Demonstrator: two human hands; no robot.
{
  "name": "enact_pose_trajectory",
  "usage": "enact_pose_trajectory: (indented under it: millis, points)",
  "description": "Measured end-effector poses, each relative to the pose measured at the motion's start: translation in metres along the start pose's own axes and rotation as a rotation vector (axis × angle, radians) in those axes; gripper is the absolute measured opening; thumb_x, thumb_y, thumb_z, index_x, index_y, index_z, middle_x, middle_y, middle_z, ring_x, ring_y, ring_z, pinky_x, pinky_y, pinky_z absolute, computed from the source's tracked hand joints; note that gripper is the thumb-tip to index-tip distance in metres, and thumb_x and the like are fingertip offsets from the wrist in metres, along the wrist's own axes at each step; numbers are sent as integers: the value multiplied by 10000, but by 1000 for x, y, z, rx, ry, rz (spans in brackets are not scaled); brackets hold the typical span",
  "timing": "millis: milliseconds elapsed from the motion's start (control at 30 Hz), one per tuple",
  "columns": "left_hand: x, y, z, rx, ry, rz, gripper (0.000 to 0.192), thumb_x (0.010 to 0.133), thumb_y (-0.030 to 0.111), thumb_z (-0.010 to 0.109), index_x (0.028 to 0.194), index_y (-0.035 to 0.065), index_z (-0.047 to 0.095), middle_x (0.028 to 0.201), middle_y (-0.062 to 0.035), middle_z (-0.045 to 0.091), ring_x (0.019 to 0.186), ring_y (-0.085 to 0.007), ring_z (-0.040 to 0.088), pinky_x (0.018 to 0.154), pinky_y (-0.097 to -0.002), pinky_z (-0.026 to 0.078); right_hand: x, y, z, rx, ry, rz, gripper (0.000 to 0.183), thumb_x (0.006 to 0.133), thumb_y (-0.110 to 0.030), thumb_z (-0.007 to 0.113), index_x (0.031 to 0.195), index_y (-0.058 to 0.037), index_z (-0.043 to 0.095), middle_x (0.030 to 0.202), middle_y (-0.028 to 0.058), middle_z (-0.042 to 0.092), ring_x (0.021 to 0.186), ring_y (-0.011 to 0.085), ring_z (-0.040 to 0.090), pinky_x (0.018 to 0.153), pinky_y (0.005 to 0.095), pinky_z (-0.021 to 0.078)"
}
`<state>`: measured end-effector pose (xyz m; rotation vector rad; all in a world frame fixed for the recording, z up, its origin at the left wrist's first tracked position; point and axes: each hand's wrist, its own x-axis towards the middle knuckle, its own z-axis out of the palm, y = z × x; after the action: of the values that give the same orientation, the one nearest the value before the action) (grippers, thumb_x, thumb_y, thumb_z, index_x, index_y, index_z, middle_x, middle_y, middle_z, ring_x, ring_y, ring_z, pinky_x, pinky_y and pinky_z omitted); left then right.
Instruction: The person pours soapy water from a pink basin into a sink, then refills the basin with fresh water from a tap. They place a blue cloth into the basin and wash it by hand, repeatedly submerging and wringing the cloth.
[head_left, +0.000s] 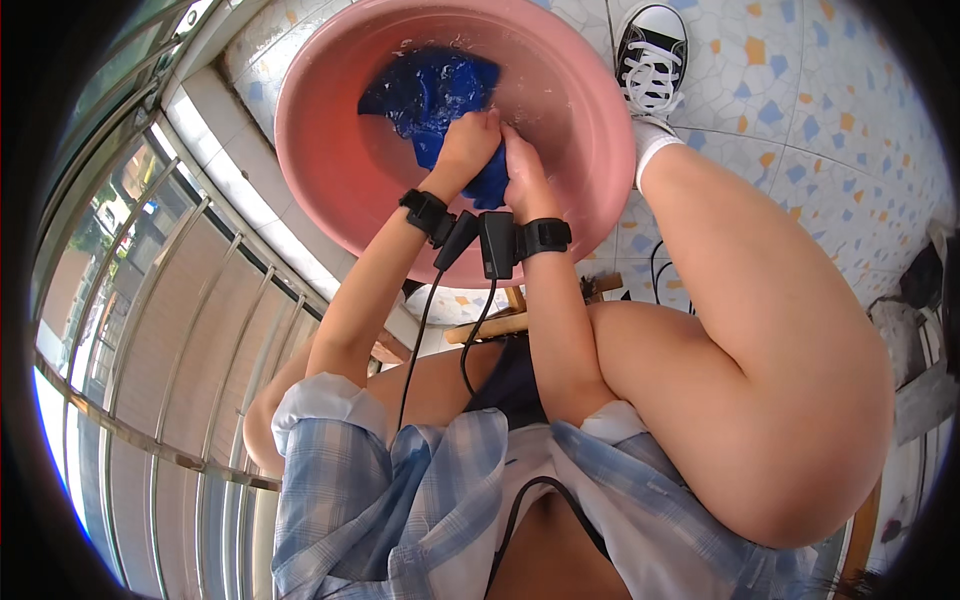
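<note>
A blue cloth (427, 90) lies partly under water in a pink plastic basin (322, 172). My left hand (471, 142) is closed over a bunched part of it, near the middle of the basin. Close beside it, my right hand (523, 161) grips the same cloth, thumb up, with a folded end of the cloth hanging between the two hands. The fingertips of both hands nearly meet, and some fingers are hidden behind the cloth. Each wrist wears a black strap with a cabled device.
A sneaker (651, 64) on my foot stands right of the basin on the patterned tile floor (750, 97). Metal window bars (161, 300) and a tiled ledge (247, 187) run along the left. A wooden stool edge (487, 328) and dark cables show below the basin.
</note>
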<state>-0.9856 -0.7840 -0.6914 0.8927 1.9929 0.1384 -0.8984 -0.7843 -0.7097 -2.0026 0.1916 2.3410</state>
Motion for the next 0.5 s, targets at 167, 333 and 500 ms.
enact_pose_trajectory:
  millis: [167, 333, 500]
  points:
    - [-18, 21, 19, -92, -45, 154, 363, 842, 232, 423, 685, -54, 582, 722, -267, 550, 711, -425, 546, 675, -468, 443, 23, 1, -35, 106, 6, -102, 334, 841, -354, 461, 941, -50, 556, 839, 93, 598, 743, 200, 581, 674, 322, 472]
    - [-9, 13, 8, -28, -58, 83, 374, 852, 237, 406, 699, -45, 597, 721, -281, 542, 697, -419, 552, 656, -467, 448, 7, 2, -19, 63, 0, -115, 348, 845, -367, 466, 956, -52, 566, 855, 87, 603, 717, 196, 581, 651, 323, 469]
    - [-20, 19, 13, 36, -6, 11, 402, 857, 250, 385, 688, -53, 587, 713, -270, 552, 687, -417, 557, 672, -459, 451, 0, -8, -20, 35, 32, -81, 349, 843, -329, 478, 967, -14, 565, 924, 92, 590, 856, 181, 551, 763, 305, 432]
